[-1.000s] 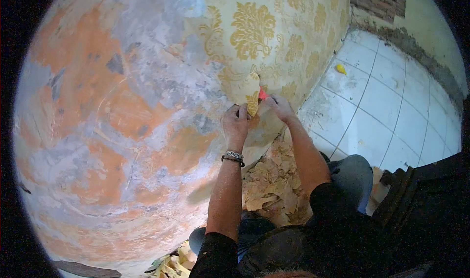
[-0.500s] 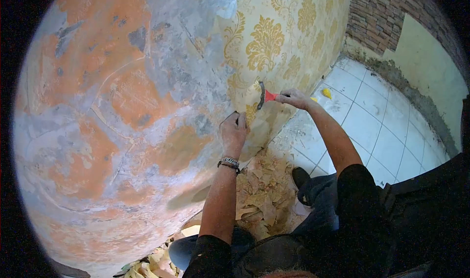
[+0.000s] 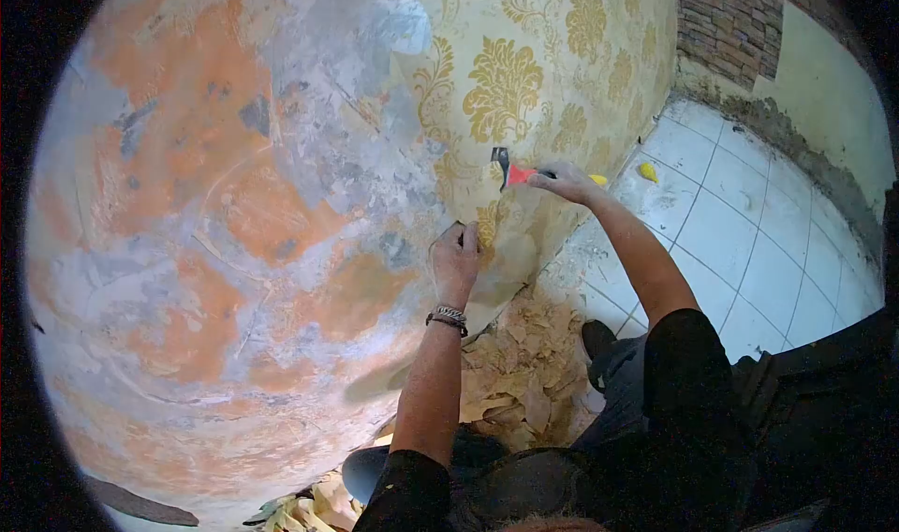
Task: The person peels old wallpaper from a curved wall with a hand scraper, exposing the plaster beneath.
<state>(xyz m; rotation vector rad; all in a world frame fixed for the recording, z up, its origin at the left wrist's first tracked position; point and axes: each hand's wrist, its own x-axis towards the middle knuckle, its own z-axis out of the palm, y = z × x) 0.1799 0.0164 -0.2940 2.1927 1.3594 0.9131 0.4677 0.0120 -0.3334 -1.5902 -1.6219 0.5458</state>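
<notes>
At wall point(image 3: 234, 204), my R hand point(image 3: 562, 182) gripped red scraper point(image 3: 510, 169); L hand point(image 3: 456, 256) pinched wallpaper point(image 3: 524, 73) edge. Approx. half stripped, rest w/ pattern remained.

I can read no writing, label, brand, number or sign anywhere in front of me. The cream wallpaper with gold damask motifs point(image 3: 524, 73) carries only ornament, and the red-handled metal scraper point(image 3: 510, 169) in my right hand point(image 3: 567, 184) shows no legible marking.
</notes>
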